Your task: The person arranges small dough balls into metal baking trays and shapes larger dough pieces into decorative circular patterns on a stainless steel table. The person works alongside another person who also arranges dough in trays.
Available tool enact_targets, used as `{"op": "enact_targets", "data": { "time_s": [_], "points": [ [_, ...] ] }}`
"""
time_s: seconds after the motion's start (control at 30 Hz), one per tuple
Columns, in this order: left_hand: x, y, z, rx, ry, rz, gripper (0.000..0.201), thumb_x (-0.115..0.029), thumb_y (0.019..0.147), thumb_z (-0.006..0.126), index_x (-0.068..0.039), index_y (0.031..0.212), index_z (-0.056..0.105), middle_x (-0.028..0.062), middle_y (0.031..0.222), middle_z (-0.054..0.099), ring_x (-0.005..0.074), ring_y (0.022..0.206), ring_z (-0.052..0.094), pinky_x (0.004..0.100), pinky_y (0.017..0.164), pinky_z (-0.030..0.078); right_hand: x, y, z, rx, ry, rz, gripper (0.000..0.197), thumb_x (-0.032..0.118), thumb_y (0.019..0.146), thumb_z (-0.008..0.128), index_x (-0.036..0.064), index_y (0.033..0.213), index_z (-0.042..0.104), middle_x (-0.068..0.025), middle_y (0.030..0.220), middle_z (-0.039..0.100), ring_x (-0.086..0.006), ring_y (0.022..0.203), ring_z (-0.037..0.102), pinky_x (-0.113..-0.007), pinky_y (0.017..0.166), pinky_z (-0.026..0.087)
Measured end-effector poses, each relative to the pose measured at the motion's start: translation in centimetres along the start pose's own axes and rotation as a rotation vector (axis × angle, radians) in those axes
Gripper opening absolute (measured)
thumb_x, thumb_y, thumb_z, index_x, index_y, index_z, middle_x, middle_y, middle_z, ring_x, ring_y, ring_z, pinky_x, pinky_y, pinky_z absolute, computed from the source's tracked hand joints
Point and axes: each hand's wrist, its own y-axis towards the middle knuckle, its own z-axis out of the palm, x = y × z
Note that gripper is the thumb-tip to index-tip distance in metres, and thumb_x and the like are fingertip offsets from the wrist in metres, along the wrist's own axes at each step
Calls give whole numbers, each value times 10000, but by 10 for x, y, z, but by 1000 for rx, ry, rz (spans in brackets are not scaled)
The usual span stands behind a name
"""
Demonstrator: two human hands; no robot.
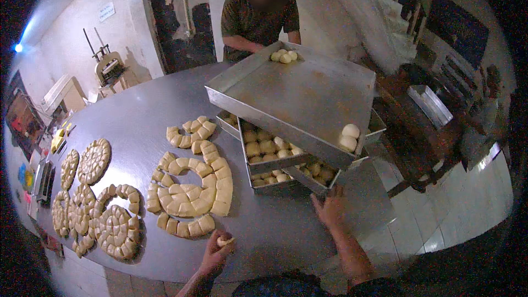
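My left hand [214,256] is closed on a small piece of dough [225,241] near the table's front edge. Just beyond it lies a ring-shaped spread of cut dough pieces [221,187]. My right hand [331,208] is open, fingers stretched toward the near corner of the stacked metal trays; whether they touch it I cannot tell. The top tray [297,91] sits askew, with a few round dough balls [350,137] at its near right corner and several more [284,55] at its far corner. Rows of dough balls [265,147] show in a tray below.
More rounds of cut dough [114,231] cover the left side of the grey table [264,231]. A co-worker [258,19] stands across the table behind the trays. To the right are a wooden rack or bench [410,148] and an oblong metal pan [430,106].
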Motion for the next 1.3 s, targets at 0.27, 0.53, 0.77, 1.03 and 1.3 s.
{"op": "enact_targets", "data": {
  "time_s": [0.27,0.53,0.77,1.03,1.3],
  "points": [
    [-10,1,4,-110,165,-2,237,-29,768,630,-128,712,423,-48,668,407,50,608,380,214,542,333,-64,6,-28,87,169,251,324,273,779,602,34,985,527,-182,1035,527,-364,1034,472,-487,892,350],
    [-20,5,46,133,118,-48,256,-106,798,649,-49,971,468,23,901,541,102,842,492,256,740,424,-93,-12,-17,206,511,267,302,262,768,615,35,957,553,-163,1070,531,-354,1031,475,-504,915,332],
    [6,27,76,97,-10,-104,210,-136,813,651,-92,876,456,-5,811,502,87,744,469,241,660,402,-105,-13,33,14,156,-62,283,225,736,607,26,935,582,-164,1036,567,-388,990,487,-490,929,332],
    [10,37,94,-22,390,2,268,-94,776,677,-127,728,416,-57,614,388,63,553,372,237,489,329,-109,-8,-18,3,106,-65,332,221,742,590,31,1015,578,-166,1068,556,-345,1010,496,-426,905,382],
    [-19,9,96,-42,-30,-79,284,-27,784,640,-78,977,439,12,890,474,100,816,477,241,681,433,-198,99,-154,180,733,236,345,118,735,580,39,1070,545,-57,1027,575,-185,948,548,-318,846,438]
  ]
}}
